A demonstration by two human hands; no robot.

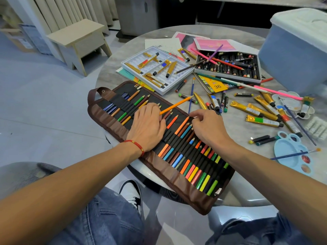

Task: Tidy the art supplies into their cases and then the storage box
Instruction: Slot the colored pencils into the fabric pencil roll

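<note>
Denim knees frame the brown pencil roll [159, 149] on the tabletop [247, 177]. Left hand [147, 127] grips an orange pencil [176, 105] over the roll, apparently seeking a loop; right hand [208, 127] pinches the roll's far edge. Next: slide it in.

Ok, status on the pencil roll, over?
Left hand holds an orange pencil over the pencil roll. Right hand pinches the roll's far edge. Paint tubes loose on the table; storage box closed.
</note>
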